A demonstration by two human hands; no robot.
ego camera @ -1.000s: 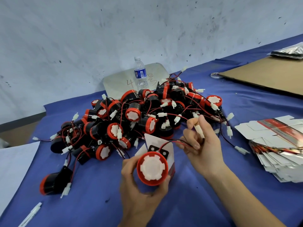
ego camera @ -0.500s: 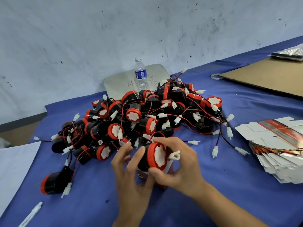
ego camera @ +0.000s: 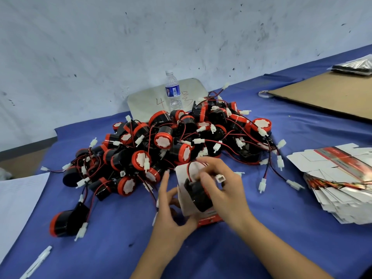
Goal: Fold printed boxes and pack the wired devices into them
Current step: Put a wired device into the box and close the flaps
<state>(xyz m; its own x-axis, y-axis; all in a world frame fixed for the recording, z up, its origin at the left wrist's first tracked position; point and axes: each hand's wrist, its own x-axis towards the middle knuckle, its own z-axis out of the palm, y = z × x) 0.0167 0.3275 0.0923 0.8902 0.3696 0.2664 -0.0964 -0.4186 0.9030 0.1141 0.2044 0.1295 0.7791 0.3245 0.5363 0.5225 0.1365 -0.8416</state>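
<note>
**Seat the device squarely, then tuck in the wire**

The right hand [ego camera: 227, 190] has its fingers [ego camera: 209, 182] curled over a black wired device [ego camera: 196, 193] and is pressing it into the open mouth of a printed box [ego camera: 209, 219]. The left hand [ego camera: 171, 220] grips the box from about 8 o'clock, thumb under its lower edge, one finger raised off it.

From where I stand, the thing to get right is alignment. The round body should go in straight, not cocked against the white flap [ego camera: 183, 178] that stands up at 11 o'clock of the device. The left hand ought to brace the box walls so they don't buckle. The red wire loops out at 12 o'clock, and its white connector [ego camera: 220, 178] pokes out between the right fingers. Both need folding inside before any flap closes, or the lid will pinch them.

The device sits at 9 o'clock of the right palm, touching the fingertips. How deep it has gone I can't quite say, since the hands are blurred.

The heap of devices [ego camera: 161, 141] lies at 12 o'clock, the flat boxes [ego camera: 342, 194] at 3 o'clock.
</note>
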